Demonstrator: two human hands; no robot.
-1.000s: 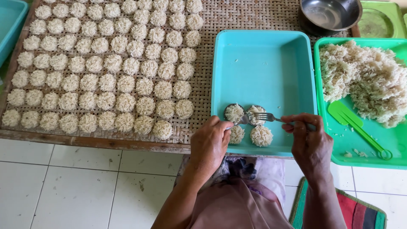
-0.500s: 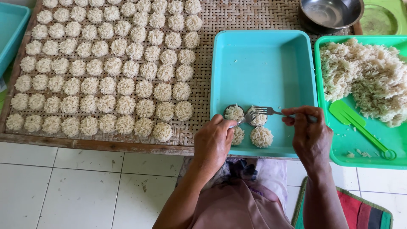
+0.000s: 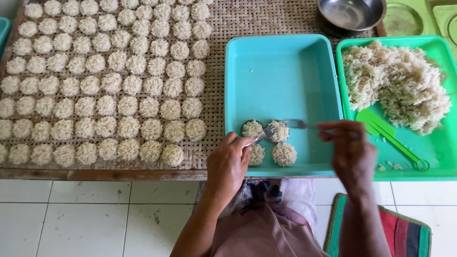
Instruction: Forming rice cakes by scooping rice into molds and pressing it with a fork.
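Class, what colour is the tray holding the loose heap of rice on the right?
Bright green tray, seen in the head view, beside the turquoise tray.

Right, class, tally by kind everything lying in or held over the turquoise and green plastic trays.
Round pressed rice cakes in the turquoise plastic tray: 4
Metal forks, one each in left hand and right hand: 2
Green plastic spatula in the green plastic tray: 1
Loose rice heap: 1
Total: 8
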